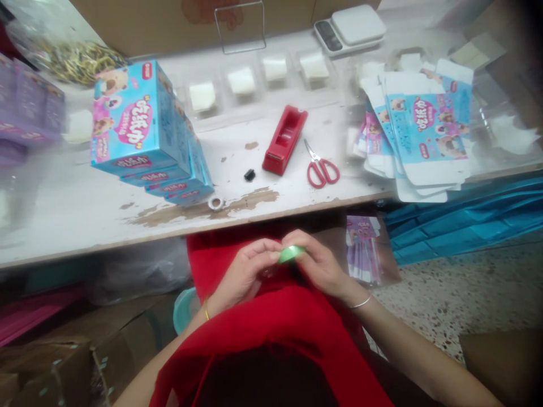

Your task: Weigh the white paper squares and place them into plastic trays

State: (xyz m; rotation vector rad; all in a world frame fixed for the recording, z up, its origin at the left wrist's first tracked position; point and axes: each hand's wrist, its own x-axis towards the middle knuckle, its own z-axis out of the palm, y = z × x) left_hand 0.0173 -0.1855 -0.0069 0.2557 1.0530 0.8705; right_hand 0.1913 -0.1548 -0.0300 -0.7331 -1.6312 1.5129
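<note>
Above my lap, in front of the table edge, both hands meet at a small shiny green roll that looks like tape point(291, 254). My left hand point(248, 265) pinches its left side between thumb and fingers. On the other side, the curled fingers of my right hand point(320, 263) grip the same roll. Part of it is hidden behind the fingers, and the view is a little blurred. Nearest on the table are a red tape dispenser point(285, 140) with an open hollow, red-handled scissors point(322, 168), a small black piece point(250, 175) and a white ring-shaped core point(216, 203).
Blue printed boxes point(139, 121) stand in a row at left, near purple boxes point(29, 107). Flattened blue cartons point(428, 130) overlap the table's right edge. Behind are a white scale point(350, 29), a wire stand point(240, 28) and several clear trays with white sheets point(241, 82).
</note>
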